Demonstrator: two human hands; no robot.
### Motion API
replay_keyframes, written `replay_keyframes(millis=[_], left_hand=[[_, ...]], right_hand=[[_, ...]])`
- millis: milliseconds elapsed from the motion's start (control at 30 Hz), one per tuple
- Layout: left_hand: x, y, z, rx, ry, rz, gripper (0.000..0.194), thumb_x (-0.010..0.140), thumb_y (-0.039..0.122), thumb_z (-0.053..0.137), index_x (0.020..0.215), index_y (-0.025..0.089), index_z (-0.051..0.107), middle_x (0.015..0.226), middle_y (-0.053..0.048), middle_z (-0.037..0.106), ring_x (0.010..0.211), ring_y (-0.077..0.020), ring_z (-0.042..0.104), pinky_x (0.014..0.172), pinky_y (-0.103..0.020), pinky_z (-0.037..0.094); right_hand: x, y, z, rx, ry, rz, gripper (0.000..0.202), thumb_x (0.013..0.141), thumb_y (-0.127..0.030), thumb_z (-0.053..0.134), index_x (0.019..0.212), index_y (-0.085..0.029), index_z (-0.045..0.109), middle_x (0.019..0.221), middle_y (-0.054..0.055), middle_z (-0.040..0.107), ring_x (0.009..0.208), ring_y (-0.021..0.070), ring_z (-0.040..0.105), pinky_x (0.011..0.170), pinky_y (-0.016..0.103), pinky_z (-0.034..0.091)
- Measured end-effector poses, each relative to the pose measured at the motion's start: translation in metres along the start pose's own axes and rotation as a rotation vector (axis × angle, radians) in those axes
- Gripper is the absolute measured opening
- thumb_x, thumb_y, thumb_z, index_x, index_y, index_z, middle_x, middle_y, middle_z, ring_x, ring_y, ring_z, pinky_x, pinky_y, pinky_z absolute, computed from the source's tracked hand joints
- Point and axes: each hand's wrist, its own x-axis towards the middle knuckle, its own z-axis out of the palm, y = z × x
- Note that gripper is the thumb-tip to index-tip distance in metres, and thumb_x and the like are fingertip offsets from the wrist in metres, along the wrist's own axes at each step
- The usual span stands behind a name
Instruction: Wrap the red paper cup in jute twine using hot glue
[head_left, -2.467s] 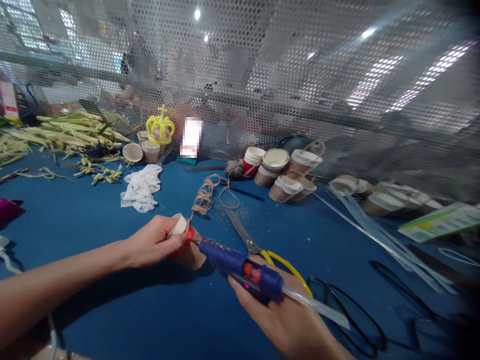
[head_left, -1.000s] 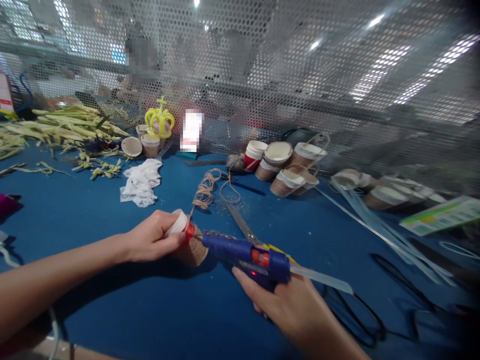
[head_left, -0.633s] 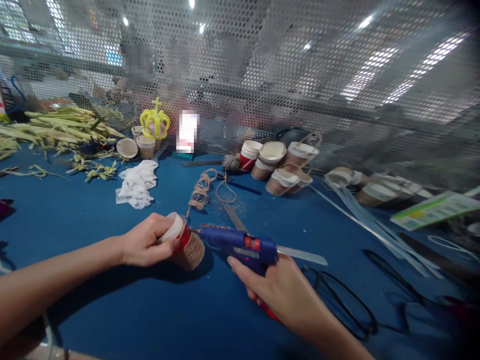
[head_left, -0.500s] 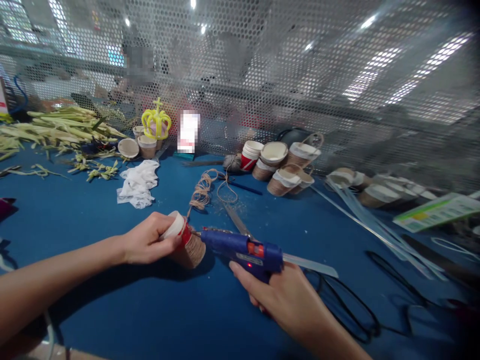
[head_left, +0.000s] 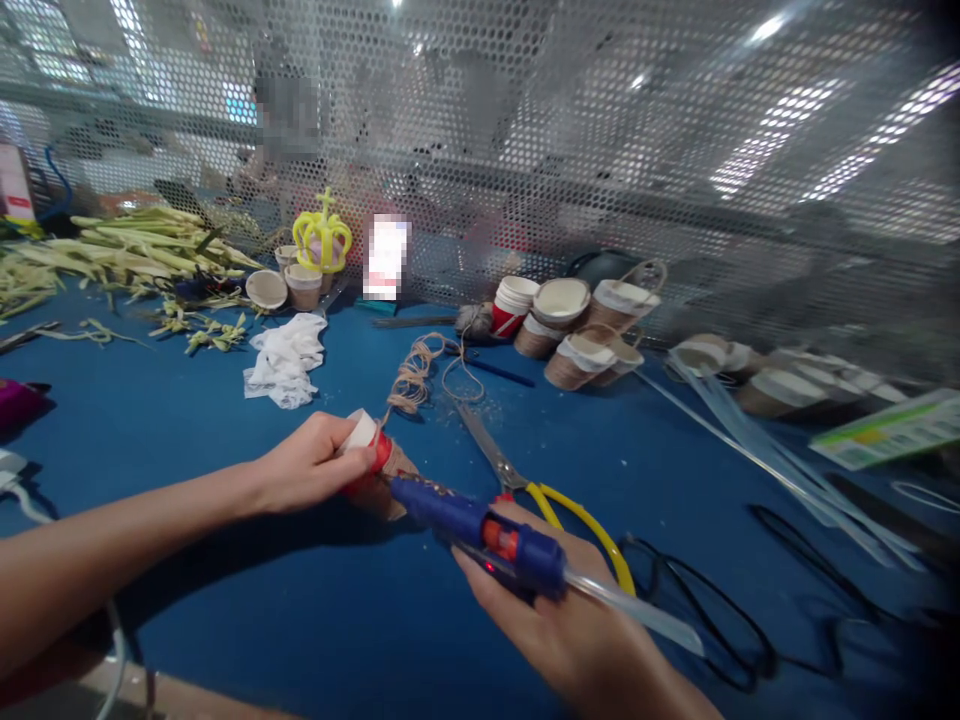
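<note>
My left hand (head_left: pixel 315 462) is closed around the rim end of a red and white paper cup (head_left: pixel 381 452), which lies tilted with its lower part wrapped in brown twine. From the cup, a strand runs back to a loose twine bundle (head_left: pixel 414 375). My right hand (head_left: pixel 547 610) grips a blue hot glue gun (head_left: pixel 480 530) with a clear glue stick out of its rear and a small red light lit. The gun's nozzle is at the wrapped side of the cup; whether it touches I cannot tell. Scissors (head_left: pixel 499 455) with yellow handles lie just beyond the gun, partly covered by my right hand.
Behind stand several twine-wrapped cups (head_left: pixel 574 360) and a red-striped cup stack (head_left: pixel 514 305). White crumpled cloth (head_left: pixel 285 360), a yellow crown-shaped piece (head_left: pixel 322 240) and pale plant strips (head_left: pixel 142 250) lie left. Glue sticks (head_left: pixel 787 470) and a black cable (head_left: pixel 705 610) are right. A perforated metal screen (head_left: pixel 465 140) closes the back.
The glue gun has tilted, its rear end coming lower and nearer to me, which uncovers more of the scissors. The cup has turned slightly in my left hand.
</note>
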Motion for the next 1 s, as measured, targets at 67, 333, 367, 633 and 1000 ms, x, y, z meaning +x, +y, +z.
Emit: replay_keyframes(millis=[67, 333, 367, 633, 1000], left_hand=[[0.0003, -0.0012, 0.0, -0.007, 0.02, -0.011, 0.035, 0.084, 0.029, 0.038, 0.087, 0.005, 0.063, 0.085, -0.012, 0.067, 0.074, -0.0192, 0.063, 0.067, -0.029, 0.051], [0.0006, -0.0053, -0.001, 0.002, 0.027, 0.005, 0.035, 0.084, 0.031, 0.039, 0.091, 0.007, 0.063, 0.083, -0.01, 0.067, 0.074, -0.0179, 0.062, 0.067, -0.028, 0.05], [0.0006, -0.0055, -0.0009, -0.002, 0.024, 0.01, 0.034, 0.085, 0.031, 0.039, 0.091, 0.007, 0.063, 0.083, -0.01, 0.067, 0.074, -0.0176, 0.062, 0.067, -0.027, 0.05], [0.0021, -0.0066, -0.0005, 0.031, 0.074, 0.01, 0.031, 0.085, 0.027, 0.04, 0.083, 0.007, 0.065, 0.075, -0.007, 0.066, 0.066, -0.014, 0.06, 0.061, -0.023, 0.048], [0.0014, -0.0071, -0.0001, 0.045, 0.078, 0.024, 0.033, 0.084, 0.03, 0.041, 0.083, 0.007, 0.065, 0.075, -0.007, 0.067, 0.067, -0.0151, 0.061, 0.061, -0.022, 0.048]], right_hand=[[-0.0001, -0.0002, -0.0001, -0.014, -0.044, -0.029, 0.008, 0.077, -0.023, 0.048, 0.068, -0.022, 0.049, 0.057, -0.003, 0.055, 0.047, 0.011, 0.05, 0.045, 0.021, 0.041], [0.0009, -0.003, -0.002, -0.051, -0.067, -0.067, 0.012, 0.078, -0.02, 0.047, 0.066, -0.021, 0.046, 0.058, -0.003, 0.051, 0.047, 0.0093, 0.046, 0.045, 0.021, 0.037], [0.0009, -0.0034, -0.0021, -0.052, -0.058, -0.071, 0.012, 0.078, -0.019, 0.047, 0.066, -0.022, 0.046, 0.058, -0.003, 0.051, 0.047, 0.0095, 0.046, 0.045, 0.021, 0.037], [-0.0012, -0.0017, -0.0004, -0.017, -0.059, -0.05, 0.008, 0.079, -0.022, 0.048, 0.071, -0.022, 0.05, 0.061, -0.002, 0.055, 0.053, 0.0113, 0.053, 0.05, 0.023, 0.041], [-0.0005, 0.0025, -0.0006, -0.024, -0.056, -0.083, 0.005, 0.078, -0.022, 0.049, 0.074, -0.022, 0.051, 0.063, -0.001, 0.058, 0.053, 0.013, 0.055, 0.05, 0.023, 0.042]])
